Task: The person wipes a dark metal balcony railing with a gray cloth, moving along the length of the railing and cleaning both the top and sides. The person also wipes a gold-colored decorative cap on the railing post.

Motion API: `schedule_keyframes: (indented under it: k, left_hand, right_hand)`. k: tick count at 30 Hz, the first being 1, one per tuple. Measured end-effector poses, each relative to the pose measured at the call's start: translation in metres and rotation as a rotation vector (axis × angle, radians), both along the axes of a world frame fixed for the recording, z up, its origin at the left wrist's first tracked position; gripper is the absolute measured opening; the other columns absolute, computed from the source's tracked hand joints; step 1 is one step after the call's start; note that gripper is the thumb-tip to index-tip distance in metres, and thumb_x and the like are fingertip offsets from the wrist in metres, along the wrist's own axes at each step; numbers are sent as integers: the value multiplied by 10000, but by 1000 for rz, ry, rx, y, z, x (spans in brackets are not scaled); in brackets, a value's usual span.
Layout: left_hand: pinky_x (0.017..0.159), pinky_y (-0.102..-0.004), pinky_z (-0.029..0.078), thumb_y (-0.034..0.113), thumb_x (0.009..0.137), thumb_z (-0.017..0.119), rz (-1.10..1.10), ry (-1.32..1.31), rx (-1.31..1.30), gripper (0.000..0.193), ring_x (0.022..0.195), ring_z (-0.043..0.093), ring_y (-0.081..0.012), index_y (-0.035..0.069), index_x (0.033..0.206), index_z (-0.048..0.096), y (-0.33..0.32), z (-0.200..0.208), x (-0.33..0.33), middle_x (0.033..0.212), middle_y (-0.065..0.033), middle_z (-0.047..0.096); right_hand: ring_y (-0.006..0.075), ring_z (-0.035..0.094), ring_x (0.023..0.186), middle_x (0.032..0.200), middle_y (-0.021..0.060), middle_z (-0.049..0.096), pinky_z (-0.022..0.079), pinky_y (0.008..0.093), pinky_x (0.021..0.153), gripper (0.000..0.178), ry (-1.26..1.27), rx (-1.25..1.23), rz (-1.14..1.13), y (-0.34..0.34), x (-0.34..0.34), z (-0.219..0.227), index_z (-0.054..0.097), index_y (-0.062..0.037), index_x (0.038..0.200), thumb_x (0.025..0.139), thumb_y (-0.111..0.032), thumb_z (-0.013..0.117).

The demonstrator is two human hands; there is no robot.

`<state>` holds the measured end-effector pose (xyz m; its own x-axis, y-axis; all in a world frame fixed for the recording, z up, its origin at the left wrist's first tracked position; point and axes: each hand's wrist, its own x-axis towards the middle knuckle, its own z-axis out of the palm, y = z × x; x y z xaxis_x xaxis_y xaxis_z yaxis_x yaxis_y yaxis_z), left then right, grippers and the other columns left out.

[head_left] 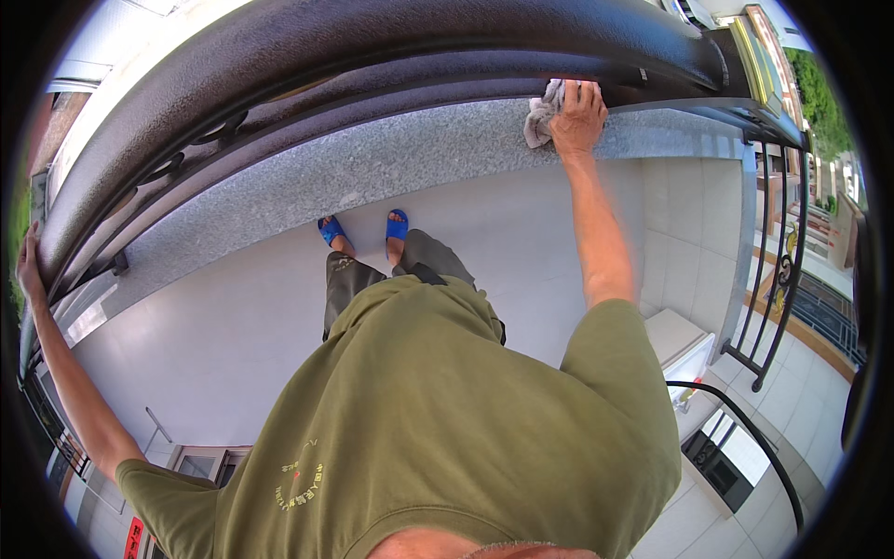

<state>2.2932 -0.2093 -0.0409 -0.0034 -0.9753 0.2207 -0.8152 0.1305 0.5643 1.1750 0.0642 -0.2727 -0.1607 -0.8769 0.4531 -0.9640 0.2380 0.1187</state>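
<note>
My right hand (579, 123) is closed on a bunched, greyish cloth (539, 121) and presses it against a lower bar of the dark metal railing (372, 47), just above the grey granite ledge (447, 140). Part of the cloth hangs out to the left of the fingers. At the far left, with the arm stretched out, my left hand (30, 265) grips the railing's thick top rail near its end. The undersides of that hand's fingers are hidden.
Below the ledge lies a smooth pale floor (233, 298), where my feet stand in blue sandals (398, 224). A square post (756, 70) ends the railing at right, beside another barred railing section (778, 270). A black cable (778, 456) curves at lower right.
</note>
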Motion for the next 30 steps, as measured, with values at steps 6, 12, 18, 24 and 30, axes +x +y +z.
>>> schedule_keyframes:
  k: [6,12,18,24,30]
  left_hand:
    - [995,-199,433,362,1130,586,-2,-121,46,430,1013,558,-46,92,1446,698,11,4,13,1317,41,715]
    - [1022,-213,442,364,1130,582,-10,-94,82,436,1057,581,-51,85,1445,696,0,1,-6,1380,35,721]
    - [1050,-217,439,367,1120,597,53,9,104,428,1090,601,-64,83,1416,718,17,15,-3,1378,18,728]
    - [1062,-217,433,404,1097,625,118,-33,49,421,1091,607,-75,114,1373,757,22,15,-22,1312,10,751]
    - [973,-197,440,471,1061,660,199,-84,50,411,1001,627,-67,199,1340,789,40,27,-82,1056,22,758]
  right_hand:
    - [379,556,1333,1404,149,606,478,521,1089,445,-529,-528,-101,6,69,-19,655,-59,1272,835,9,707]
    - [363,668,1217,1330,152,694,582,494,1056,427,-2206,-1035,-615,-10,-24,-118,598,10,1399,1012,-162,654]
    - [385,640,1231,1354,141,687,494,710,1052,420,-2564,-1013,-106,-71,59,-69,703,-154,1282,1031,-438,522]
    - [359,612,1298,1405,128,653,487,607,1135,420,-2521,-939,-130,-58,102,-54,672,-89,1319,1067,-338,447]
    - [295,604,1309,1373,119,648,483,481,1151,433,-2617,-456,-153,-42,253,-41,614,-23,1372,963,-62,478]
